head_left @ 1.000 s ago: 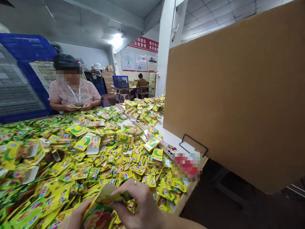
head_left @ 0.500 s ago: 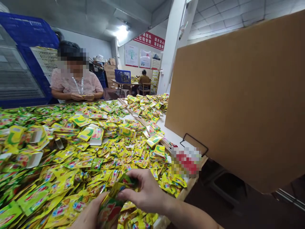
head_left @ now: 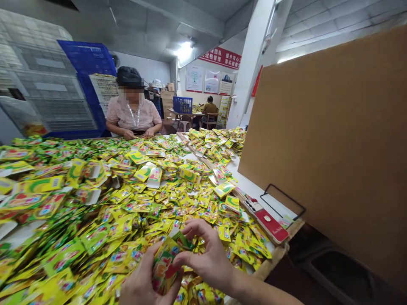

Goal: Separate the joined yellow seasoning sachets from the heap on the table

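well, foil sachets (head_left: 164, 265), red chinese banner (head_left: 220, 58)

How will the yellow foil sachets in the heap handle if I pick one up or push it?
The yellow foil sachets look thin and flat, so each is probably light and fairly floppy. Their glossy surfaces suggest they may slide over one another, so pulling one could shift its neighbours. Lying flat, they seem unlikely to roll.

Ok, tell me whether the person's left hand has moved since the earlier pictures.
Yes. The left hand has moved rightward, closer to the red card lying at the table's edge.
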The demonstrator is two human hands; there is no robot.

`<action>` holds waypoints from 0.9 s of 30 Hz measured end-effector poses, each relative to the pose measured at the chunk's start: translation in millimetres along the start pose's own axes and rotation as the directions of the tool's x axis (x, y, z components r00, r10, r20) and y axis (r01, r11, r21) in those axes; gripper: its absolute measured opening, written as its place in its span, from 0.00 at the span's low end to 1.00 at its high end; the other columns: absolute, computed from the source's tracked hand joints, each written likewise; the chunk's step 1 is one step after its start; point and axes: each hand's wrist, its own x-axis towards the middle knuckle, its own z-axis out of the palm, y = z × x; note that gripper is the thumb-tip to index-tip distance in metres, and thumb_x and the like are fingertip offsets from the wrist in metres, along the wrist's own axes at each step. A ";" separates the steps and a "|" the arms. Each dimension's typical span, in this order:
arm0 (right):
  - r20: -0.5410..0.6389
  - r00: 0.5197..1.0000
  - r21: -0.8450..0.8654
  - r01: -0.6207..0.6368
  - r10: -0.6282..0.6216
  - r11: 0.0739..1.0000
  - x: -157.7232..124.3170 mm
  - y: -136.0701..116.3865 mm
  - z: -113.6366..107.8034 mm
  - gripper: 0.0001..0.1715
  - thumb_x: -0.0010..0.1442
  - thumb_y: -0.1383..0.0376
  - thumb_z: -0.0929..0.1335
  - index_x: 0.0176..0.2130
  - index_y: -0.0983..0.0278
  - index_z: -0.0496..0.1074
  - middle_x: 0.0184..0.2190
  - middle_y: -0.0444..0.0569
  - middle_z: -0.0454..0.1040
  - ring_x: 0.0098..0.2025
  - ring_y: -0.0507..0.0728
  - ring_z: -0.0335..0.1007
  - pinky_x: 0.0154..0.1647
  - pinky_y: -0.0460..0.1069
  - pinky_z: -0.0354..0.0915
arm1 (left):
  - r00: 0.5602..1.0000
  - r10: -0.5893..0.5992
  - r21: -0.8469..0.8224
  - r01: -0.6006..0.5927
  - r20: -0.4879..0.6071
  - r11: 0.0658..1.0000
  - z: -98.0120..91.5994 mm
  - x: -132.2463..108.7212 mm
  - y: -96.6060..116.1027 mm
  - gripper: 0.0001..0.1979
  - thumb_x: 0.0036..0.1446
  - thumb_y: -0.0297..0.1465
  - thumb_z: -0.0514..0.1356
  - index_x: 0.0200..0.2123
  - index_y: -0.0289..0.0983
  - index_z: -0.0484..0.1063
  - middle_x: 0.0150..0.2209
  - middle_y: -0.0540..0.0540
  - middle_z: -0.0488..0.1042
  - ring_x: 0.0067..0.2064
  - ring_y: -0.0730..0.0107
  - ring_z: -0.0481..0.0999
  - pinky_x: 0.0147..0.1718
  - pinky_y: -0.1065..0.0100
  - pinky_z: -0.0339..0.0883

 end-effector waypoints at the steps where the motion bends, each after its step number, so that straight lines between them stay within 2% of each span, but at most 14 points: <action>1: -0.018 1.000 0.039 -0.010 0.010 0.999 -0.3 0.4 0.9 0.16 0.45 0.56 0.76 0.34 0.60 0.74 0.34 0.48 0.75 0.36 0.57 0.69 0.41 0.53 0.64 | 1.000 -0.004 -0.015 0.004 -0.002 1.000 -0.8 1.0 1.4 0.22 0.48 0.43 0.61 0.47 0.46 0.63 0.30 0.51 0.77 0.29 0.61 0.79 0.24 0.68 0.68; 3: -0.084 0.996 0.027 0.011 -0.009 1.000 1.1 0.9 3.1 0.11 0.48 0.58 0.74 0.33 0.59 0.76 0.37 0.49 0.76 0.43 0.60 0.69 0.48 0.57 0.61 | 1.000 0.002 -0.038 -0.001 0.018 0.999 -2.7 3.5 4.2 0.21 0.48 0.42 0.61 0.46 0.44 0.63 0.31 0.50 0.77 0.29 0.62 0.79 0.25 0.68 0.69; 5: -0.120 0.990 -0.063 0.064 -0.071 0.996 5.0 2.3 6.2 0.05 0.49 0.61 0.74 0.30 0.57 0.77 0.35 0.49 0.77 0.49 0.64 0.66 0.54 0.60 0.56 | 0.999 0.011 -0.047 -0.009 0.052 0.999 -4.5 6.4 5.6 0.20 0.48 0.40 0.62 0.44 0.43 0.63 0.30 0.49 0.77 0.29 0.63 0.79 0.25 0.68 0.70; 7: -0.098 0.990 -0.112 0.093 -0.104 0.989 9.1 4.8 10.2 0.04 0.47 0.62 0.74 0.29 0.56 0.78 0.32 0.48 0.78 0.50 0.66 0.66 0.54 0.62 0.54 | 0.997 -0.004 -0.034 0.007 0.076 0.999 -6.4 9.0 5.6 0.20 0.48 0.39 0.62 0.44 0.42 0.63 0.30 0.49 0.77 0.29 0.62 0.79 0.26 0.67 0.71; 10: -0.058 0.995 -0.106 0.077 -0.083 0.991 11.7 7.4 14.3 0.02 0.47 0.61 0.74 0.27 0.55 0.79 0.31 0.49 0.79 0.48 0.67 0.67 0.52 0.63 0.53 | 0.993 -0.049 -0.004 0.049 0.109 0.999 -10.6 11.6 4.2 0.20 0.48 0.38 0.62 0.44 0.41 0.63 0.32 0.47 0.77 0.31 0.61 0.79 0.27 0.65 0.72; 13: 0.145 0.988 -0.063 0.065 -0.055 0.996 9.9 4.6 13.5 0.05 0.52 0.59 0.71 0.28 0.54 0.80 0.30 0.49 0.79 0.47 0.67 0.68 0.55 0.64 0.50 | 0.991 -0.041 0.001 0.041 0.131 0.999 -14.2 12.1 1.7 0.21 0.46 0.36 0.62 0.45 0.40 0.63 0.35 0.45 0.78 0.34 0.59 0.79 0.30 0.63 0.73; 16: 0.380 0.925 -0.061 0.049 -0.022 0.997 5.6 -1.3 12.7 0.04 0.51 0.59 0.72 0.31 0.53 0.80 0.32 0.46 0.79 0.45 0.65 0.69 0.60 0.65 0.42 | 0.992 -0.003 0.007 0.002 0.129 1.000 -13.1 10.0 -2.0 0.22 0.45 0.34 0.61 0.45 0.40 0.64 0.36 0.43 0.78 0.35 0.57 0.79 0.31 0.62 0.73; 18: 0.433 0.901 -0.132 0.023 0.036 0.991 2.2 -2.9 14.7 0.00 0.48 0.63 0.74 0.26 0.56 0.79 0.30 0.45 0.78 0.39 0.63 0.70 0.58 0.65 0.47 | 0.993 0.023 0.017 -0.025 0.119 1.000 -10.3 8.2 -4.4 0.22 0.44 0.32 0.60 0.45 0.39 0.65 0.36 0.43 0.78 0.35 0.56 0.79 0.31 0.61 0.74; 21: 0.349 0.927 -0.184 -0.076 0.137 0.980 -0.9 1.5 20.3 0.05 0.45 0.66 0.74 0.21 0.61 0.76 0.25 0.46 0.75 0.32 0.60 0.69 0.46 0.59 0.62 | 0.995 0.057 0.030 -0.060 0.079 0.998 -9.4 9.0 -5.9 0.22 0.42 0.28 0.60 0.45 0.39 0.67 0.36 0.42 0.78 0.35 0.56 0.79 0.32 0.61 0.74; 23: 0.265 0.945 -0.079 -0.179 0.194 0.981 -0.5 6.7 23.2 0.05 0.46 0.63 0.73 0.24 0.62 0.76 0.25 0.48 0.76 0.32 0.60 0.70 0.39 0.55 0.66 | 0.998 0.043 -0.012 -0.043 0.037 0.999 -13.4 12.7 -4.7 0.23 0.43 0.31 0.62 0.46 0.40 0.68 0.39 0.41 0.77 0.39 0.54 0.78 0.37 0.58 0.73; 25: 0.220 0.948 0.097 -0.257 0.231 0.962 1.2 10.0 24.6 0.10 0.51 0.59 0.72 0.31 0.63 0.76 0.28 0.50 0.77 0.33 0.60 0.72 0.37 0.54 0.68 | 0.998 -0.054 -0.135 0.057 0.023 0.989 -18.9 16.9 -1.1 0.25 0.47 0.38 0.63 0.49 0.40 0.67 0.40 0.40 0.76 0.40 0.56 0.77 0.38 0.57 0.72; 27: 0.157 0.964 0.243 -0.248 0.215 0.938 2.5 10.0 25.2 0.15 0.52 0.58 0.72 0.39 0.62 0.74 0.35 0.51 0.77 0.36 0.59 0.74 0.38 0.53 0.70 | 0.966 -0.233 -0.328 0.256 0.109 0.909 -21.9 18.7 5.1 0.26 0.53 0.45 0.59 0.51 0.39 0.64 0.30 0.46 0.75 0.29 0.63 0.75 0.29 0.63 0.71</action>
